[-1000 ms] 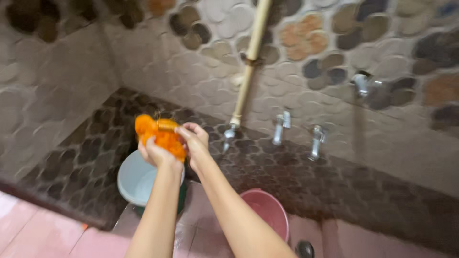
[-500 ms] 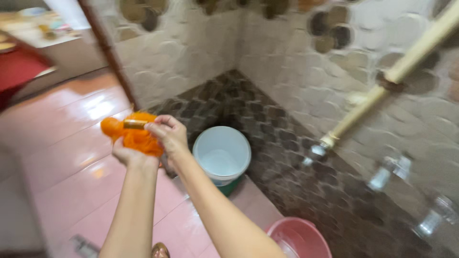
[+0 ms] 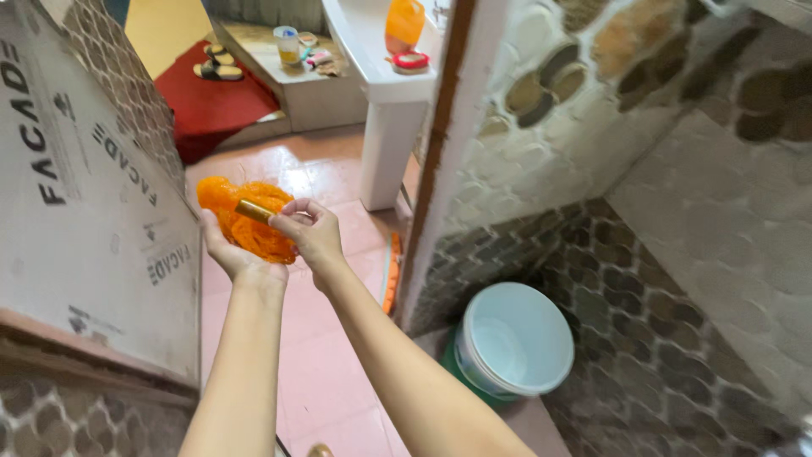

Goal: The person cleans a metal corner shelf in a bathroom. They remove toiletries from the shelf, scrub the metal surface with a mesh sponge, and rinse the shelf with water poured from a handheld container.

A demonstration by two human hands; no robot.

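1. Orange cloth lies bunched in the left hand, held up above the pink tiled floor, palm under it and fingers curled round its lower side.
2. A short brass-coloured tube lies across the top of the cloth, its long axis running from upper left down to the right, toward the right hand.
3. Right fingertips pinch narrowly at the tube's near end; both hands are touching the bundle.
4. A pale blue bucket stands well apart, lower right.

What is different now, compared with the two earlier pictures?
The view swung left: taps and pink bucket are gone, the white bucket now sits lower right, a white pedestal appears. Unchanged: left hand cradles the orange cloth, right hand pinches the brass piece.
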